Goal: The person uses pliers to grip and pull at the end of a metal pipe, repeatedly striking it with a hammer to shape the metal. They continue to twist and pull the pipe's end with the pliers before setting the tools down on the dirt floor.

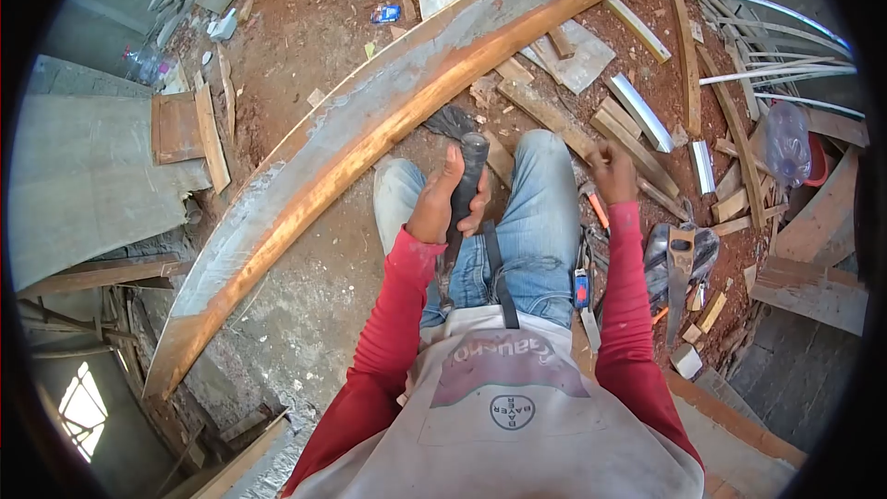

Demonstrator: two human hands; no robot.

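Note:
My left hand (pixel 434 199) is wrapped round a black cylinder (pixel 472 162), held upright between my knees; its exact kind does not show. Crumpled black material (pixel 450 122) lies just beyond its top, and a dark strap (pixel 500 273) hangs beside it over my lap. To the right of my right knee is my right hand (pixel 613 173), fingers curled; anything inside them is hidden. Below that hand rests a hammer with an orange handle (pixel 597 208). A long curved wooden board (pixel 370 120), its face smeared grey, stretches across the ground in front of me.
A handsaw (pixel 680 263) lies on a dark bag at the right, near a blue and red tool (pixel 581 291). Wood strips (pixel 554 120) and metal pieces (pixel 639 113) litter the red soil. White pipes (pixel 785 65) and a plastic bottle (pixel 787 143) are at far right.

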